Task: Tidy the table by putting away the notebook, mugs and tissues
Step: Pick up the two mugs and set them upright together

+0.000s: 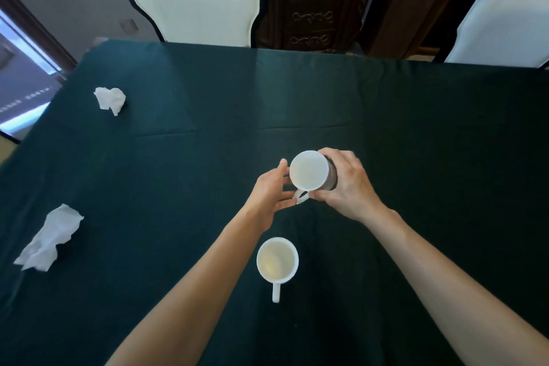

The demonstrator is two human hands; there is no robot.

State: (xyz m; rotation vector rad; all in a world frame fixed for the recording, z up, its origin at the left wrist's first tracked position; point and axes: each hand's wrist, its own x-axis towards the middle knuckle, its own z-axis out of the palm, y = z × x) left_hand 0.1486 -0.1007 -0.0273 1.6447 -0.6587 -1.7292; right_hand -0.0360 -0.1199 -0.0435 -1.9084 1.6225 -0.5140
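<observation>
Mug (309,171) between left hand (271,194) and gripping right hand (346,184).

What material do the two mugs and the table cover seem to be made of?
The mug held between the hands and the mug standing nearer the person both look like glazed white ceramic: smooth, thick rims with a soft sheen, though hard plastic cannot be excluded. The table cover looks like dark green woven cloth, matte, with fold creases and a draped edge.

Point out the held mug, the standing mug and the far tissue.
held mug (309,171): head view, inside bottom.
standing mug (277,260): head view, inside bottom.
far tissue (110,99): head view, crumpled middle.
</observation>
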